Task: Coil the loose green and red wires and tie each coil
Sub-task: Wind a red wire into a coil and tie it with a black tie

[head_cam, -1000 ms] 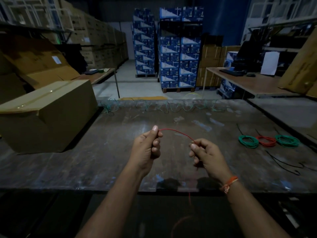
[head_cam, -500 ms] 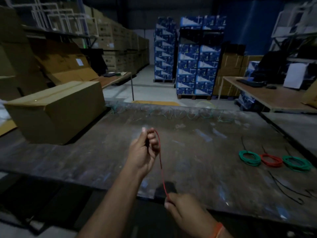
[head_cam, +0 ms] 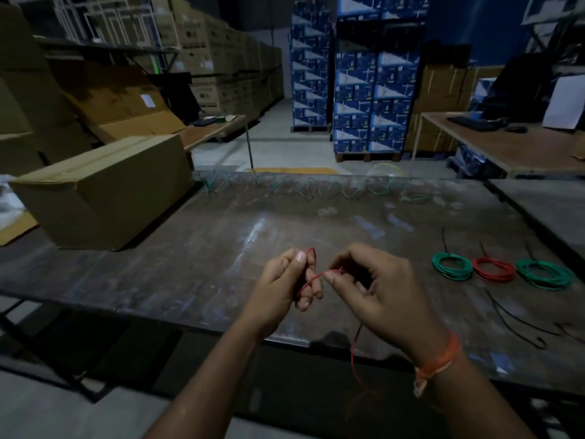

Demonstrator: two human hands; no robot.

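The worktable [head_cam: 196,267] spans the view, its dark top worn and scuffed. A closed cardboard box [head_cam: 104,191] sits on its far left part. Loose green wire [head_cam: 304,186] lies strung in curls along the far edge.

On the right part of the table three finished coils lie in a row, each just beside or touching the next: a green coil [head_cam: 452,266], a red coil [head_cam: 493,269] and a second green coil [head_cam: 545,274]. Thin black ties [head_cam: 512,321] lie near them on the side towards me.

My left hand [head_cam: 285,289] is held above the near edge of the table, fingers curled, with the red wire [head_cam: 311,280] looped round them and my thumb pressed against the loop. My right hand [head_cam: 376,289] is just beside it, pinching the same wire between thumb and forefinger where it leaves the loop. Below my right hand the wire hangs past the table edge. An orange thread band [head_cam: 438,362] is round my right wrist.
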